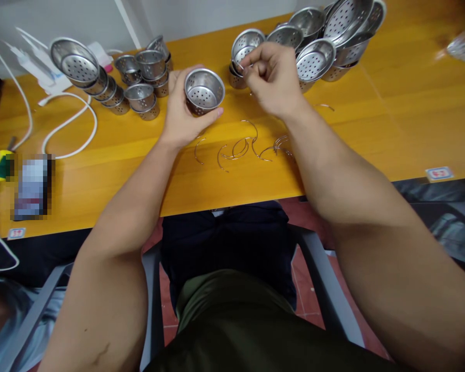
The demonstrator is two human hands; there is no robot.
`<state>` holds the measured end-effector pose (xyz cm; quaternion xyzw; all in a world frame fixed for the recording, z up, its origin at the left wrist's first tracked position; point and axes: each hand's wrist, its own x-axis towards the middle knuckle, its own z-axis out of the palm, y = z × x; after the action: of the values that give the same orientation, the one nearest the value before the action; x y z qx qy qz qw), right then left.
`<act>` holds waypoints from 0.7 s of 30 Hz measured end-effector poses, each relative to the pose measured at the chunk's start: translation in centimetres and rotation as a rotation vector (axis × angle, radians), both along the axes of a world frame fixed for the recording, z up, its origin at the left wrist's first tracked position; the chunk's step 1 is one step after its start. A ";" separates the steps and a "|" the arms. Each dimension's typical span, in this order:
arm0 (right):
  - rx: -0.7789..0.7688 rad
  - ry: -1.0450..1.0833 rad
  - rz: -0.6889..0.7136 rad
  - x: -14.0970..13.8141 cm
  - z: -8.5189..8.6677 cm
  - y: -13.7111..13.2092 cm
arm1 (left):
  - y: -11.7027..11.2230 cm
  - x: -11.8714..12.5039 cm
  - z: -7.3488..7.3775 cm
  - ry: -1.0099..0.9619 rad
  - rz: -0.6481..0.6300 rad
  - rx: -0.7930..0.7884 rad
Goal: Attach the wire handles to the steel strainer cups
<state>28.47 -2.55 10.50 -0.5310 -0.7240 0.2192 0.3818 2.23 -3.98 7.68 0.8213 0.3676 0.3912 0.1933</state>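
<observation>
My left hand (182, 111) is wrapped around a small perforated metal cup (204, 92), its open mouth tilted towards me. To the right, my right hand (273, 77) is closed in a pinch, with what looks like a thin metal wire (238, 65) at the fingertips. Just behind those fingers stands another perforated cup (248, 44), partly covered by the hand. Several loose curved wires (240, 150) lie on the table below and between my hands.
Stacked perforated cups (77, 64) lean at the left, with shorter stacks (151, 64) beside them. More metal cups and larger bowls (349, 26) crowd the back right. A white cable (95, 129), a power strip (48, 75), a phone (31, 186) and a yellow-green tool (2, 165) lie on the left.
</observation>
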 end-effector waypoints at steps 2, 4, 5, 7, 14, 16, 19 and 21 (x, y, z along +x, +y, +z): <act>-0.027 -0.053 -0.026 0.1 0.4 -0.5 | -0.7 -0.1 0.7 -0.082 0.181 0.063; -0.032 -0.084 -0.022 0.1 0.6 -0.8 | -1.1 -0.1 0.9 -0.120 0.260 0.112; -0.021 -0.080 0.000 0.1 0.5 -0.8 | -1.1 0.0 0.8 -0.120 0.248 0.125; 0.015 -0.047 0.044 0.0 0.2 -0.6 | -1.0 0.2 0.3 -0.110 0.204 0.123; 0.086 0.025 0.103 -0.4 -0.2 -0.6 | -0.9 1.1 -0.5 -0.106 0.170 0.028; 0.086 0.023 0.107 -0.5 0.0 -0.8 | -0.9 1.3 -0.4 -0.092 0.151 0.015; 0.051 -0.022 0.050 -0.5 0.0 -0.9 | -0.9 1.6 -0.2 -0.086 0.123 -0.022; 0.041 -0.035 0.025 -0.4 0.0 -0.7 | -1.1 1.5 -0.1 -0.021 0.048 -0.067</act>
<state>28.03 -3.29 10.55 -0.5177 -0.7417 0.1997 0.3768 3.72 -5.06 7.63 0.8011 0.3978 0.3920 0.2153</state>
